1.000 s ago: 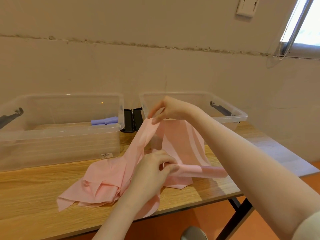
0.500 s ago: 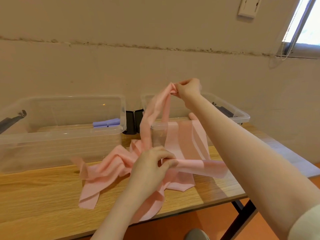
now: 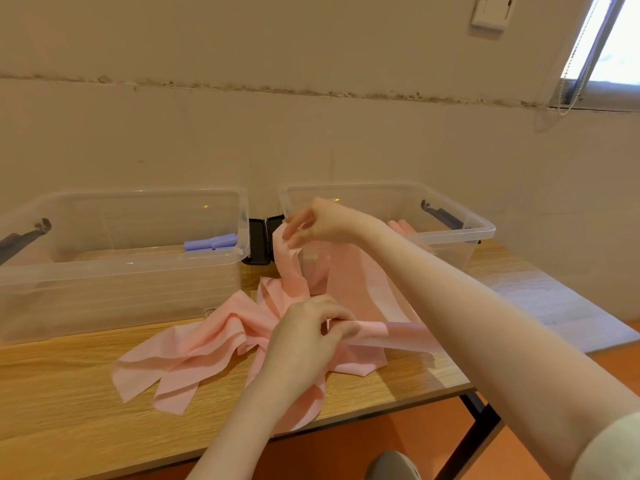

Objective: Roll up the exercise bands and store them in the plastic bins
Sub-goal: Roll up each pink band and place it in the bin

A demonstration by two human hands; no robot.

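I'm watching the long, thin pink stretchy exercise band (image 3: pixel 221 337) lying crumpled on the light wooden table (image 3: pixel 69 410), w/ both hands already on it. The left hand (image 3: pixel 304 337) is low and close to me, fingers curled and pinching a flattened strip of band that's running out to its right, roughly level. The right hand (image 3: pixel 320 223) is higher and farther away, up & slightly right of the left, thumb and fingertips pinching another part of the band so it's hanging down in a twisted run toward the left hand. So the band's long axis betw. the two hands is going near vertical, while the loose tails are trailing off to the left of the left hand. I'm judging the left hand is nearer the bulk, so it should anchor the roll start and the right should feed. Behind the right hand a clear plastic bin (image 3: pixel 481 232) is sitting w/ something pink inside; off to the left, the other clear plastic bin (image 3: pixel 121 271) is holding a rolled lilac band (image 3: pixel 211 243). Can't tell yet which end is free.
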